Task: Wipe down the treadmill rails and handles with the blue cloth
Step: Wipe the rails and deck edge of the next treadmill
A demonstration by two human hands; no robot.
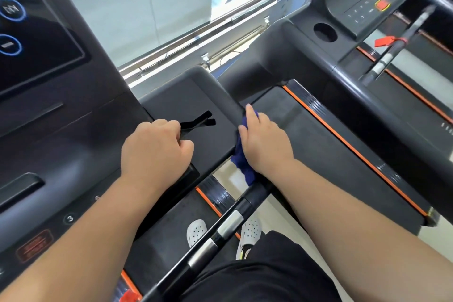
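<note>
A: Risk check on this wipe?

B: Main one: losing the blue cloth [241,164]; bunched up and only pinned under the right hand [266,140]; fingers laid out straight along the handrail [256,192], pressing down rather than wrapping round; thumb hidden, so cannot tell about any pinch underneath. Loose tail hanging off the inner side of the rail; could slide out on a fast stroke and drop to the deck by the white shoes [196,230].

A: Anything else?

B: Possible snag further back at the step up to the silver pulse sensors [230,224]; also likely to miss the rail's underside with pressure from above only. Left hand [157,147] curled into a fist, knuckles down on the console side tray [176,95] beside the Y-shaped slot [198,121]; nothing seen in its grip; fine as a brace, but not far from the numbered console buttons [70,218]; risk of a stray press if moved that way.

A: Cloth look and position?

B: Dark blue, crumpled, mostly covered by the palm; on the front end of the right handrail, right at the joint with the tray; showing by the fingers and trailing below the wrist. No wet streaks visible on the rail; damp or dry, cannot tell.
</note>
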